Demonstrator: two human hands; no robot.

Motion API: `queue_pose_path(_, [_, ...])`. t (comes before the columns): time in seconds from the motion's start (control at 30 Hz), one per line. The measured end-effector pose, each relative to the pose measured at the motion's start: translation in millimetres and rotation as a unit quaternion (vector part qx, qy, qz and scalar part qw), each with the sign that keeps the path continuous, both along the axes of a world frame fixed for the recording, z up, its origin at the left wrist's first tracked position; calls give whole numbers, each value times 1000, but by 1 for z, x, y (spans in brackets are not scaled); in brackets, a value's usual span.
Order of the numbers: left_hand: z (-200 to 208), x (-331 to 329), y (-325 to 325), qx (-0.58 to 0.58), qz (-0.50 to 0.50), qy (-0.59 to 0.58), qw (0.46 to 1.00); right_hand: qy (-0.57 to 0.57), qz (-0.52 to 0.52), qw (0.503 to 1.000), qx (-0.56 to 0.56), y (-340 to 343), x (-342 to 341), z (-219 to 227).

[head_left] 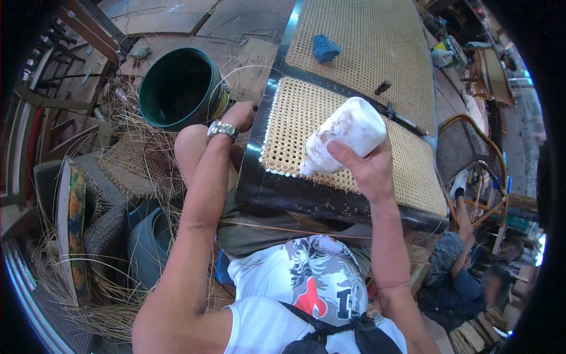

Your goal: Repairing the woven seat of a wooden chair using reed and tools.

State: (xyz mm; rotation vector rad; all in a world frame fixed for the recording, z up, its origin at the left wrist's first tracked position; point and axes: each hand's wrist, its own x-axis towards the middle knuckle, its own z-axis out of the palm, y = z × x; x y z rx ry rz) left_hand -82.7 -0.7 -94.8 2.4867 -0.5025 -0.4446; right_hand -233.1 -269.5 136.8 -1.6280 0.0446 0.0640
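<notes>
Head view, with the white bottle [354, 127] as the middle of the clock: from where I stand, the person's right hand [375, 171] has its grip wrapped round that bottle, thumb on the near side, and tips it over the cane panel [407, 186] of a black-framed bench [330, 202], so its nozzle [308, 169] points down between seven and eight o'clock. Whether the nozzle touches the panel's edge or sits just above it, I can't tell. White beads [285, 172] dot that edge on the nozzle's nine o'clock side, so I'd take the step in hand to be running something from the bottle along the border; the next move would call for an even tilt and a light, steady squeeze. The left hand [240, 116] is at nine o'clock, just beside the bench, and I can't tell whether it holds anything. As for containers, the bottle is opaque and smeared brown, its fill hidden. Between nine and ten o'clock stands a green bucket [158, 109], dark inside, contents not to be made out. A blue-grey tub [141, 253] sits at eight o'clock among loose cane strands [112, 311]; I can't see what's in it either. On the bench, a blue lump [325, 49] lies between eleven and twelve o'clock.
</notes>
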Motion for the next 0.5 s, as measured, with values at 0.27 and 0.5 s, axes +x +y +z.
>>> queue_pose_path(0.27, [-1, 2, 0, 13, -10, -7, 1000, -10, 13, 1000, -6, 3, -14, 1])
queue_pose_path(0.5, [5, 1, 0, -3, 10, 20, 1000, -84, 18, 992, -94, 12, -24, 8])
